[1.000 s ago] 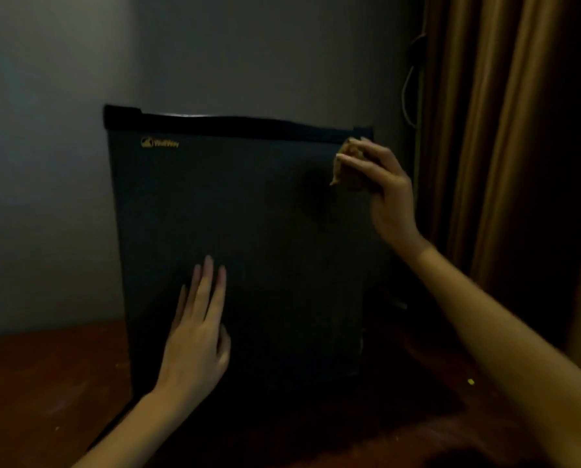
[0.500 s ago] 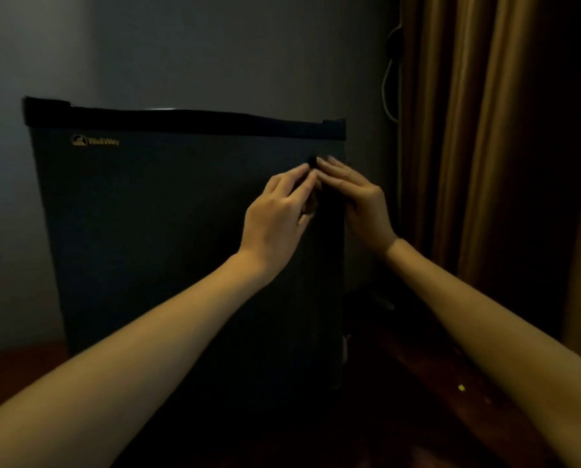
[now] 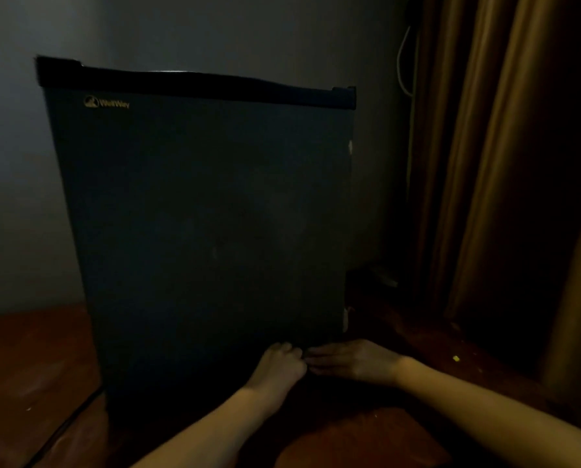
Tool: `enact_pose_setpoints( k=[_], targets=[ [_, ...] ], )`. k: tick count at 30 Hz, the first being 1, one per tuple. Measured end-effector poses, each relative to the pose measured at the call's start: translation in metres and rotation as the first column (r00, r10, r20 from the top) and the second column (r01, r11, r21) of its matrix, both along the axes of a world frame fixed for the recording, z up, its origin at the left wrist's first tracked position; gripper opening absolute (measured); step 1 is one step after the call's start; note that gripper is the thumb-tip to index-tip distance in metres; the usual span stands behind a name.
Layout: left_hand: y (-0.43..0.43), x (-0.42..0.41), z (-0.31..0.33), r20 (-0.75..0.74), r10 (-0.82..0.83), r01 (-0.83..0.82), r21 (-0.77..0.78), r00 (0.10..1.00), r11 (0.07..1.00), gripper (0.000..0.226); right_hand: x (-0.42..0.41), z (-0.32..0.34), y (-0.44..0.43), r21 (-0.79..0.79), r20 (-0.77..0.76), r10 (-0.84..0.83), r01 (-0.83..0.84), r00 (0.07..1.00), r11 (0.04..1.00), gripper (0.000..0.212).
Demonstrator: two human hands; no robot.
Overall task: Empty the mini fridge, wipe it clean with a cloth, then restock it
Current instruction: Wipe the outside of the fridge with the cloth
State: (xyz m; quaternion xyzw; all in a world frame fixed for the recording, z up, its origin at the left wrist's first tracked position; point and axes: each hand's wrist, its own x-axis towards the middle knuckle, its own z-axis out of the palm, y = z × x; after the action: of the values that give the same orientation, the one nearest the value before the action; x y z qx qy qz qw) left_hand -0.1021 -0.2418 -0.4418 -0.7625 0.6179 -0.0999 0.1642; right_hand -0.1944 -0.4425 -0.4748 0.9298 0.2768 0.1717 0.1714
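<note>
Fridge (image 3: 197, 231) is standing shut on a reddish-brown wooden surface (image 3: 29, 366), its dark door facing me and a small gold logo (image 3: 106, 103) showing near the door's upper left corner. Both hands are meeting right at the foot of the fridge door, close to its lower right corner.

The left hand (image 3: 279, 363) is curling its fingers into a loose fist, knuckles up, pressed against the bottom of the door. In this gloom I cannot tell whether that grip is closing on anything. Its forearm is coming up to the fridge from below, angling rightward.

The right hand (image 3: 355, 359) is lying palm down with its fingers stretched nearly straight toward the left hand, so that grip is reading as open to me. Its fingertips (image 3: 311, 361) are touching the left hand's curled fingers. The right forearm is reaching in low from the right of the fridge, almost level.

A brown curtain (image 3: 485, 163) is hanging to the right of the fridge, with a pale cable (image 3: 400, 62) looping between them, and a grey wall (image 3: 214, 28) is rising behind the fridge.
</note>
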Motion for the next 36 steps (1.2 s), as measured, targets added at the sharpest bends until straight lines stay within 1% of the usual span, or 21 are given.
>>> enact_pose_setpoints(
  k=[2,3,4,5,7,9,11,12,14,16,18,20,22,25,27,29,30,32,33,34,36],
  targets=[
    [0.001,0.007,0.026,0.102,-0.052,0.059,-0.065,0.993,0.996,0.030,-0.001,0.029,0.002,0.040,0.047,0.005,-0.006,0.999,0.999,0.038],
    [0.003,0.011,0.044,0.128,-0.079,0.100,-0.168,0.989,0.981,0.029,-0.002,0.046,0.003,0.014,0.110,-0.002,0.001,0.994,1.000,0.041],
    [0.004,0.018,0.064,0.178,-0.128,0.179,-0.308,0.976,0.934,0.030,-0.001,0.066,0.002,-0.001,0.195,-0.005,0.006,0.981,1.000,0.042],
    [0.007,0.023,0.086,0.246,-0.160,0.250,-0.397,0.956,0.883,0.030,-0.002,0.089,0.002,0.030,0.245,-0.005,-0.002,0.970,1.000,0.040],
    [0.012,0.035,0.133,0.405,-0.217,0.415,-0.504,0.888,0.758,0.029,0.001,0.141,-0.002,0.084,0.343,-0.045,0.017,0.938,0.996,0.038],
    [0.013,0.037,0.185,0.500,-0.138,0.449,-0.581,0.855,0.678,0.033,0.007,0.203,0.000,0.130,0.485,-0.071,0.009,0.872,0.991,0.041],
    [0.014,0.032,0.235,0.571,-0.008,0.473,-0.672,0.821,0.570,0.034,0.017,0.263,0.011,0.225,0.620,-0.149,0.008,0.770,0.974,0.048],
    [0.013,0.030,0.254,0.571,0.059,0.464,-0.718,0.818,0.518,0.034,0.023,0.287,0.016,0.275,0.663,-0.193,0.004,0.723,0.961,0.052],
    [0.011,0.026,0.277,0.511,0.144,0.388,-0.782,0.847,0.488,0.038,0.035,0.317,0.023,0.327,0.720,-0.224,-0.037,0.657,0.944,0.052],
    [0.008,0.020,0.286,0.458,0.128,0.359,-0.817,0.880,0.450,0.035,0.043,0.314,0.027,0.351,0.750,-0.231,-0.077,0.619,0.933,0.050],
    [0.004,0.020,0.279,0.451,0.116,0.358,-0.819,0.885,0.448,0.030,0.047,0.294,0.030,0.365,0.758,-0.237,-0.093,0.608,0.926,0.050],
    [0.004,0.021,0.257,0.419,0.069,0.351,-0.831,0.905,0.432,0.021,0.047,0.268,0.032,0.364,0.747,-0.234,-0.087,0.622,0.927,0.051],
    [0.009,0.025,0.228,0.390,-0.012,0.359,-0.836,0.921,0.416,0.016,0.042,0.238,0.031,0.341,0.712,-0.213,-0.064,0.669,0.938,0.049],
    [0.019,0.032,0.166,0.415,-0.079,0.393,-0.759,0.906,0.519,0.015,0.031,0.169,0.032,0.326,0.610,-0.159,-0.063,0.776,0.943,0.039],
    [0.025,0.035,0.114,0.368,-0.111,0.349,-0.682,0.923,0.643,0.024,0.024,0.116,0.030,0.297,0.511,-0.124,-0.039,0.851,0.954,0.035],
    [0.031,0.032,0.066,0.301,-0.100,0.261,-0.562,0.949,0.785,0.032,0.021,0.065,0.027,0.219,0.372,-0.098,0.015,0.923,0.976,0.038],
    [0.033,0.028,0.046,0.280,-0.072,0.205,-0.484,0.957,0.851,0.032,0.018,0.043,0.027,0.192,0.266,-0.089,0.038,0.960,0.981,0.040],
    [0.036,0.022,0.007,0.162,-0.007,0.049,-0.256,0.987,0.966,0.032,0.019,0.006,0.026,0.051,0.149,-0.046,0.038,0.988,0.998,0.040],
    [0.034,0.020,-0.010,0.113,0.042,-0.027,-0.137,0.993,0.990,0.035,0.020,-0.007,0.027,-0.018,0.103,-0.038,0.040,0.994,0.999,0.040],
    [0.034,0.017,-0.018,0.105,0.065,-0.057,-0.073,0.992,0.996,0.037,0.018,-0.012,0.031,-0.083,0.049,-0.043,0.047,0.998,0.995,0.041],
    [0.033,0.014,-0.019,0.159,0.049,-0.043,-0.039,0.986,0.998,0.036,0.019,-0.004,0.033,-0.177,0.060,-0.021,0.031,0.998,0.984,0.043]
  ],
)
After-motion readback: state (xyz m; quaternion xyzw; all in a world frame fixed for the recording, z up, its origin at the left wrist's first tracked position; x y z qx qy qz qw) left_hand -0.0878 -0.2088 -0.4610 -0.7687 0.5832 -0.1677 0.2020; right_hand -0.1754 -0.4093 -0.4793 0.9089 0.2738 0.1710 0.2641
